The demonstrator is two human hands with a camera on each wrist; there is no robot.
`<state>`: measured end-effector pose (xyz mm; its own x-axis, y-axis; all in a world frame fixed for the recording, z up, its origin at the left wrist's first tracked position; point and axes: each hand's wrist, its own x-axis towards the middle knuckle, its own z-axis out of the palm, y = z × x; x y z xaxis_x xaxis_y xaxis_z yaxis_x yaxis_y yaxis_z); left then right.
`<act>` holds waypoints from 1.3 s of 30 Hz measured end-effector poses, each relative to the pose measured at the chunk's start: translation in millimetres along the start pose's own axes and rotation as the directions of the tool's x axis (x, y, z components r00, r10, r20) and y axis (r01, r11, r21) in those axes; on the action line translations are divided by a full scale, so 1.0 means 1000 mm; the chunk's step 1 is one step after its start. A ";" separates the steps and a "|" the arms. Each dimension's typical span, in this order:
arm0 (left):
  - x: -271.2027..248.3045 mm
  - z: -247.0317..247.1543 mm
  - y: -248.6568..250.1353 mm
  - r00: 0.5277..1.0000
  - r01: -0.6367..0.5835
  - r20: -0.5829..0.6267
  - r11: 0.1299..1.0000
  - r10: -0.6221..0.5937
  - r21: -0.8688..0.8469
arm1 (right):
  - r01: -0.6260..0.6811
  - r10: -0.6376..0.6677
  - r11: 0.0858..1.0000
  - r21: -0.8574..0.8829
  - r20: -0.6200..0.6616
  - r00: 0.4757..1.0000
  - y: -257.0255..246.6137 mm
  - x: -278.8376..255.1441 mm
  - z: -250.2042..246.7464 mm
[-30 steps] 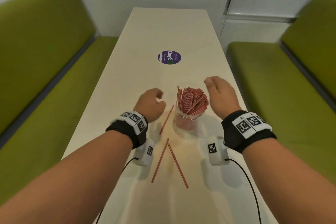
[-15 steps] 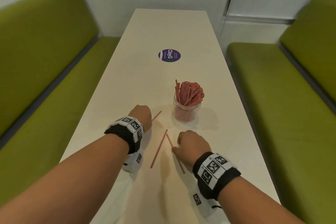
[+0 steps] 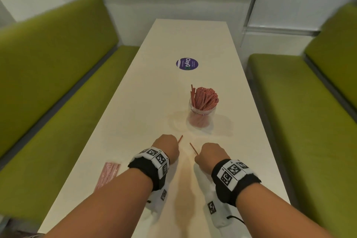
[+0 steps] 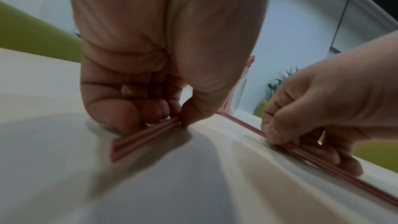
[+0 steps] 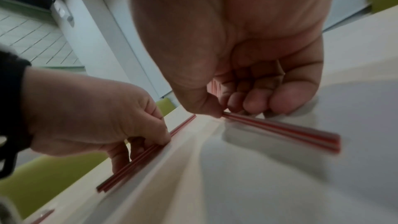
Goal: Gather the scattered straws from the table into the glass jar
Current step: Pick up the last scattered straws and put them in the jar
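Both hands down on desk (image 3: pixel 135 102), left hand (image 3: pixel 167 146) and right hand (image 3: pixel 209 153) fingers each pinching straws to lift; jar (image 3: pixel 201 116) at 12 o'clock.

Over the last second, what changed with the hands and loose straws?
Both hands drew back from the jar to the table. The left hand now pinches straws; the right hand pinches another straw. The jar and purple sticker stayed put.

Straw (image 3: pixel 193 148) count under hands seemingly unclear.
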<state>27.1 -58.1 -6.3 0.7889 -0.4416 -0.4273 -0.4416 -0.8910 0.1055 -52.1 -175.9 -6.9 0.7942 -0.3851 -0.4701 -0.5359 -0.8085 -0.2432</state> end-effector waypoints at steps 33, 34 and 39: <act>-0.014 -0.038 0.006 0.925 -0.302 -0.371 0.750 0.082 -0.588 | 0.198 -0.044 0.358 0.912 -0.196 0.980 -0.003 -0.005 -0.032; -0.011 -0.046 0.004 0.923 -0.313 -0.375 0.730 0.084 -0.608 | 0.214 -0.004 0.411 0.886 -0.233 0.972 0.001 -0.001 -0.034; 0.011 -0.103 0.004 0.844 -0.453 -0.536 0.543 0.007 -0.707 | 0.170 0.217 0.635 0.753 -0.385 0.897 0.028 0.024 -0.042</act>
<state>78.4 -77.7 82.0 0.8918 -0.4360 0.1208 -0.2953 -0.3587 0.8855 -36.0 -226.9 10.3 0.7065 -0.6921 -0.1479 -0.4216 -0.2438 -0.8734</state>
